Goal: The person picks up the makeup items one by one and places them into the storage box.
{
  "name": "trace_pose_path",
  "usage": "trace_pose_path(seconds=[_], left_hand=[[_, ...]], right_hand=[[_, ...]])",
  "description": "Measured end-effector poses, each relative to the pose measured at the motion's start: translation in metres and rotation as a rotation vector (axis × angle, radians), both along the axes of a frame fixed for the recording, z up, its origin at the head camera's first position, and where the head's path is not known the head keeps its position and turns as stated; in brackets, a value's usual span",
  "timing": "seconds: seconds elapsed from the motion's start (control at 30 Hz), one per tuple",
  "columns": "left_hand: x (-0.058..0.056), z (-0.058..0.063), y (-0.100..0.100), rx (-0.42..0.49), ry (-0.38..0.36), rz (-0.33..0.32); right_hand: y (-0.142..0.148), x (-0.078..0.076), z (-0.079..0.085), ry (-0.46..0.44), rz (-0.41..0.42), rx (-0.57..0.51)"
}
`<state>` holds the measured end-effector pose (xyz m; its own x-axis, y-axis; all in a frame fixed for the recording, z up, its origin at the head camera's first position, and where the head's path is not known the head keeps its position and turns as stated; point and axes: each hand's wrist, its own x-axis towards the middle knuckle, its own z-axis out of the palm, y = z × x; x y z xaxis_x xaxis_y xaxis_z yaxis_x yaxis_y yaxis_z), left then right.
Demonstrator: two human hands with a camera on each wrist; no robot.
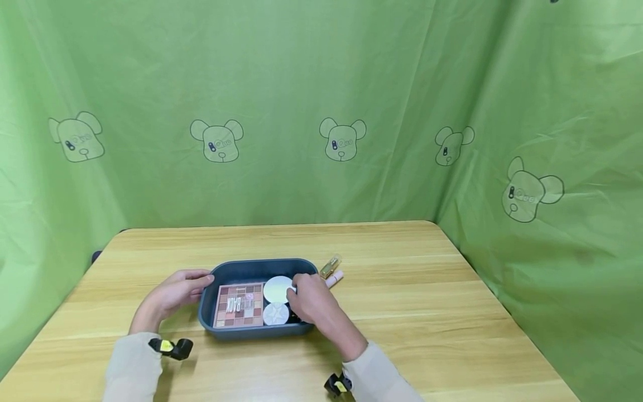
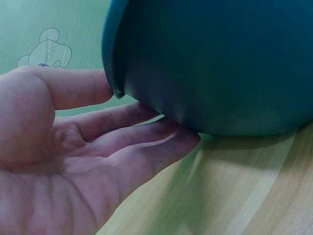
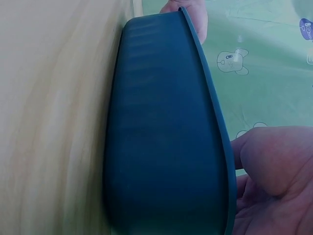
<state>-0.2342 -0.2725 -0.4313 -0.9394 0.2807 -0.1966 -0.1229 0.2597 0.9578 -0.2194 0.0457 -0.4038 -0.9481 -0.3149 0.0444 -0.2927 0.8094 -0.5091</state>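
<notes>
A dark blue storage tray (image 1: pixel 254 333) stands on the table. My left hand (image 1: pixel 178 290) grips its left end, thumb at the rim and fingers against the outer wall (image 2: pixel 225 68). Inside lie an eyeshadow palette (image 1: pixel 240 305), a plain white round compact (image 1: pixel 277 290) and a smaller round compact with a star pattern (image 1: pixel 276 314). My right hand (image 1: pixel 312 298) reaches over the right end, its fingers down inside beside the white compact. In the right wrist view the tray wall (image 3: pixel 166 122) hides those fingertips, so whether they hold anything is unclear.
Just right of the tray, a gold tube with a clear cap (image 1: pixel 330 267) and a pale pink tube (image 1: pixel 334 278) lie on the wooden table (image 1: pixel 427 312). A green curtain (image 1: pixel 281 184) printed with bear heads hangs behind and at the sides.
</notes>
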Motion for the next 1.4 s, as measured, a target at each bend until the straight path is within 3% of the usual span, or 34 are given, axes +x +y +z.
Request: trace_pose_path(seconds=[0.83, 1.4], left_hand=[[0.0005, 0.0009, 0.0010, -0.016, 0.002, 0.006], [0.0002, -0.0002, 0.0001, -0.003, -0.003, 0.003]], right_hand=[[-0.0005, 0.0005, -0.0003, -0.003, -0.003, -0.023], [-0.0005, -0.0019, -0.0025, 0.076, 0.012, -0.079]])
